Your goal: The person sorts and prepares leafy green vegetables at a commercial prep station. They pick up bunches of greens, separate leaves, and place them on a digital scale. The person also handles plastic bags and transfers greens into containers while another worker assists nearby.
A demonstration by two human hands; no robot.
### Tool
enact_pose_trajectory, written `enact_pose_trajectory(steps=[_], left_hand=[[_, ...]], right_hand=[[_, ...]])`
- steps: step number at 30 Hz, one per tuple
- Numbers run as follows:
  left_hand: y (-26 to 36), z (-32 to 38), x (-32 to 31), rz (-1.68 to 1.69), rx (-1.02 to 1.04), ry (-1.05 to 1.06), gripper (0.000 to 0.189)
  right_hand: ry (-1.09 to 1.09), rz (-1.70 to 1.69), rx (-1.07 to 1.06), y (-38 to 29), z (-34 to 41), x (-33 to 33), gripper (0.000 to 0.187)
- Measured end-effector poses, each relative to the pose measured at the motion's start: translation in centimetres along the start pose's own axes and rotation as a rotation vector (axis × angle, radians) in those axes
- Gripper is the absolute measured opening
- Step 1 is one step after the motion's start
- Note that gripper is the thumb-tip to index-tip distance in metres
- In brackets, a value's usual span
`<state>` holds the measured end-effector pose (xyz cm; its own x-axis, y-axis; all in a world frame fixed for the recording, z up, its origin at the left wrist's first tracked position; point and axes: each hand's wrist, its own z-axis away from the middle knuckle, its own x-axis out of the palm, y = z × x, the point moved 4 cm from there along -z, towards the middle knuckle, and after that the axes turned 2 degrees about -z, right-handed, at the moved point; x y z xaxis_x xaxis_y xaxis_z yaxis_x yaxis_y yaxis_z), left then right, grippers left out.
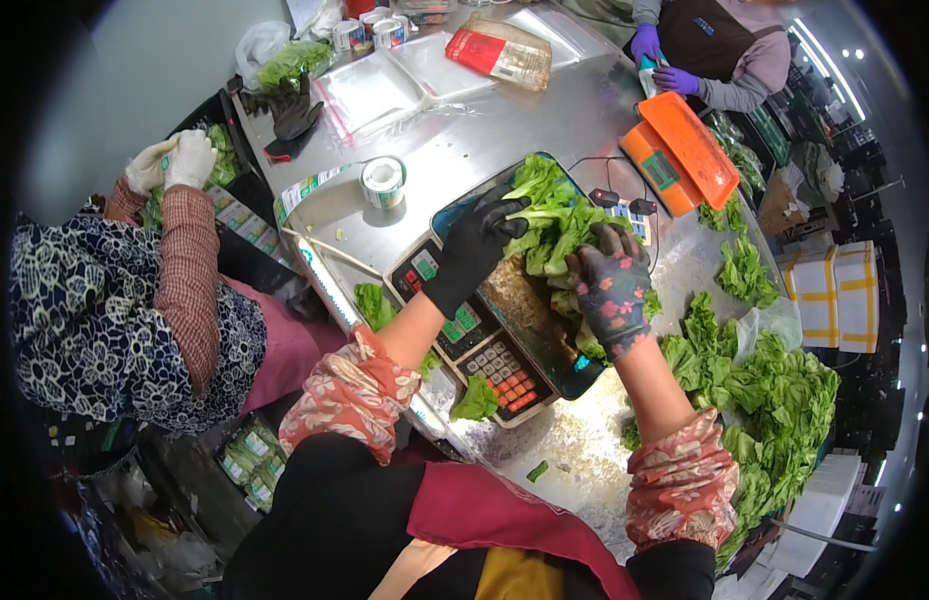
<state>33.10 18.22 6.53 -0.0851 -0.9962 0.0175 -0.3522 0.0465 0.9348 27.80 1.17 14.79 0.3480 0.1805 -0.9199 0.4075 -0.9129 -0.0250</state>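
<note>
My left hand [479, 244], in a black glove, curls its fingers on the near side of a bunch of green leaf lettuce [548, 206]. From the other side, my right hand [614, 296] grips the same bunch in a dark glove with pink flowers. Both hands are over the wet pan [535, 319] of a digital weighing scale, where more leaves show beneath my right hand. The scale's keypad [505, 375] faces me, with a loose lettuce leaf [475, 400] against its lower edge. My left forearm and glove cover part of the display panel.
A large lettuce heap [772, 397] lies at right. Beyond the scale are a label roll [382, 182], an orange scale [682, 157], clear plastic bags [378, 94] and a black glove [293, 120]. One person [134, 300] works at left, another [719, 45] at far right.
</note>
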Motion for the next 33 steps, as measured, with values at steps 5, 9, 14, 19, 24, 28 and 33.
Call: enact_pose_trajectory(steps=[5,9,14,19,24,28,33], left_hand=[[-1.9,0.0,-0.1,-0.161,0.095,-0.161,0.034],[-1.5,-0.2,0.2,-0.081,-0.067,-0.144,0.039],[-1.5,-0.6,-0.9,0.095,0.007,-0.082,0.028],[-1.1,-0.8,-0.8,0.03,-0.086,-0.121,0.035],[0.2,0.3,0.6,-0.341,-0.123,-0.203,0.044],[0.3,0.6,1.8,-0.776,0.391,-0.212,0.045],[1.8,0.4,2.2,-0.751,0.413,-0.158,0.043]], right_hand=[[-0.006,-0.056,0.013,-1.3,-2.5,1.3,0.039],[-0.154,0.106,-0.001,-1.7,-3.9,2.1,0.038],[0.039,-0.078,-0.054,-1.3,-3.4,2.0,0.022],[0.498,-0.737,0.284,2.5,-1.6,2.9,0.02],[0.366,-0.621,0.273,2.1,-1.4,2.5,0.019],[0.499,-0.703,0.283,2.2,-2.3,1.8,0.02],[0.677,-1.44,0.49,5.0,-1.0,4.6,0.028]])
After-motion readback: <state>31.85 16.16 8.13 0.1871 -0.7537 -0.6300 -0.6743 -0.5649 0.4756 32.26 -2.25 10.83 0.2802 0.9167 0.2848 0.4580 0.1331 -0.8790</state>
